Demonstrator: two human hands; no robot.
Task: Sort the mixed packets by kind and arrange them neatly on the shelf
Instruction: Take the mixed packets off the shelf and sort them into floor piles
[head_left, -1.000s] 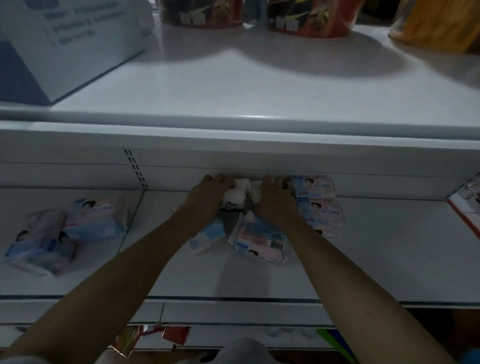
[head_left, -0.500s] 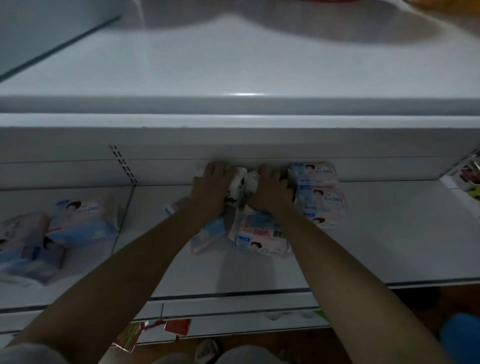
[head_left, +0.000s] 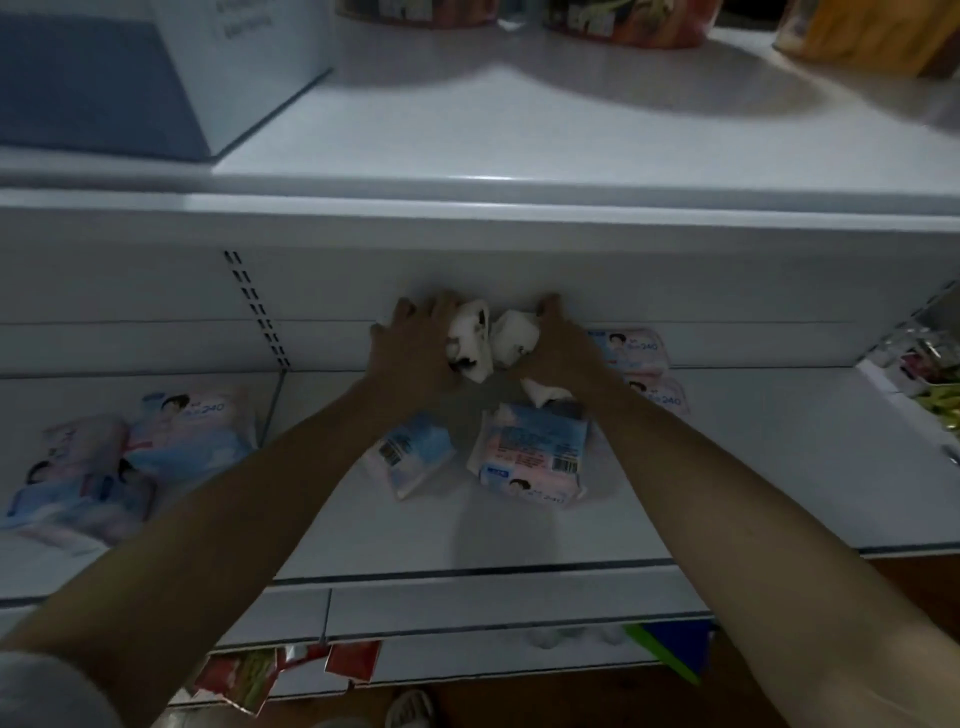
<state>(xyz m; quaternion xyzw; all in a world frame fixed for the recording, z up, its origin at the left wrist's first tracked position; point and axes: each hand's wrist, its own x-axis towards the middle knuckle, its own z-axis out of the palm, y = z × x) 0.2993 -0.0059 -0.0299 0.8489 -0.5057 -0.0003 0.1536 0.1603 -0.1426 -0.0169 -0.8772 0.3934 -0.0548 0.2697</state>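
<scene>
Both my hands reach deep onto the white middle shelf (head_left: 727, 493), against its back wall. My left hand (head_left: 415, 353) grips a white packet with black marks (head_left: 470, 343). My right hand (head_left: 558, 348) grips a second white packet (head_left: 514, 338) beside it. In front of the hands lie a pink and blue packet (head_left: 535, 457), barcode up, and a smaller blue packet (head_left: 410, 454). Two pink packets marked 240 (head_left: 636, 348) sit stacked to the right of my right hand, partly hidden by it.
A loose heap of pink and blue packets (head_left: 135, 457) lies on the left shelf section. The upper shelf holds a pale box (head_left: 156, 78) and red tubs (head_left: 623, 21). Red sachets (head_left: 291, 670) hang below; more goods (head_left: 930, 374) sit at the right edge.
Both hands stay on the white packets at the back wall and have lifted them slightly. The view has tilted up, so the upper shelf's box and tubs show again.
</scene>
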